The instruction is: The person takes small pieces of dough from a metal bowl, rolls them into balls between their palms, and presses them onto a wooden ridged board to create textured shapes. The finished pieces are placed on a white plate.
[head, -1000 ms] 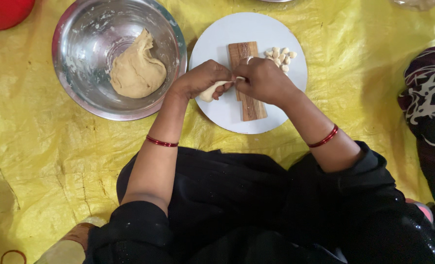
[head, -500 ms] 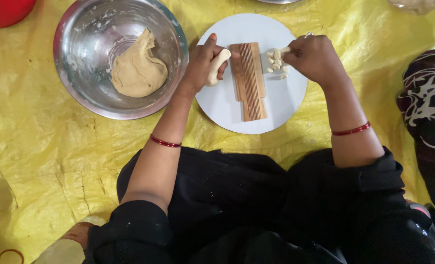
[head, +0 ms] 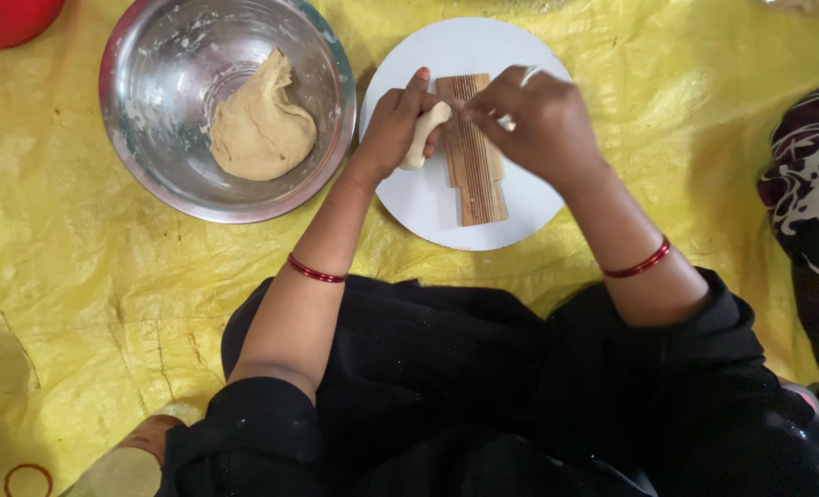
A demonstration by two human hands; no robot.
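Left hand: left hand (head: 393,129) curled round a small dough roll (head: 425,133), held at the left edge of the ridged wooden board (head: 472,147), probably to feed pieces.
Right hand: right hand (head: 540,120) over the board's top, fingertips pinched together at the roll's tip.
Board: lies on a white plate (head: 428,207), seemingly kept steady there.
Left of the plate: steel bowl (head: 143,166) holding a dough lump (head: 260,129).
Packages, labels: none visible.

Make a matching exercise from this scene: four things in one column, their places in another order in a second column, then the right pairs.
1. dough lump
2. ridged board
3. dough roll
4. red bowl

A. on the white plate
B. in the left hand
C. top left corner
D. in the steel bowl

Pairs: 1-D, 2-A, 3-B, 4-C
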